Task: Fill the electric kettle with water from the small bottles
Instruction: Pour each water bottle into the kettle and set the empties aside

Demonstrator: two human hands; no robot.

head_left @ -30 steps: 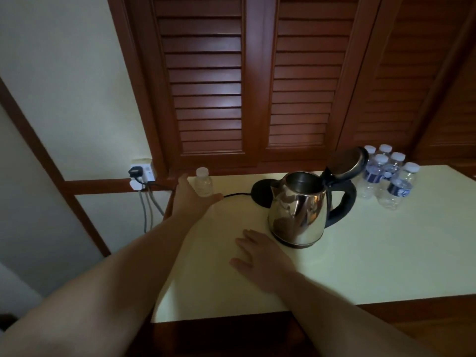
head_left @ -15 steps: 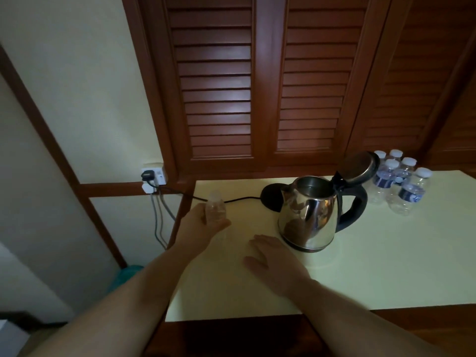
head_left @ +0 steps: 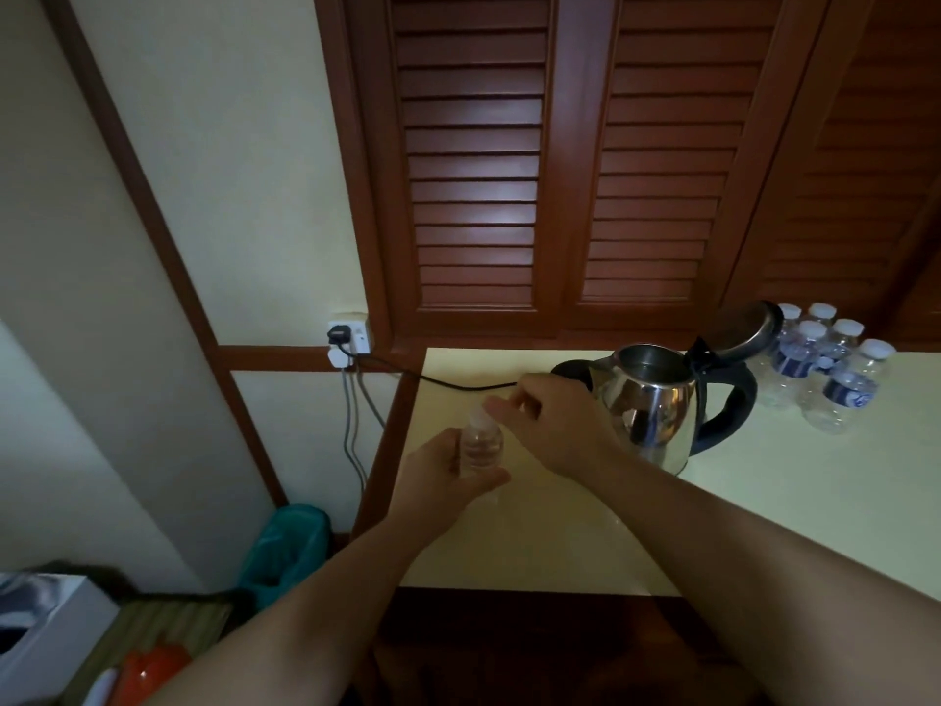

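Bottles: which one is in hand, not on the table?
The label-less bottle gripped in the left hand, right hand at its cap. The blue-labelled bottles stand grouped behind the kettle.

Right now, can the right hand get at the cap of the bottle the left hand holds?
Probably yes. The right hand is already at the cap, fingertips on or near it, while the left hand grips the bottle upright. Nothing lies between them; the kettle stands behind.
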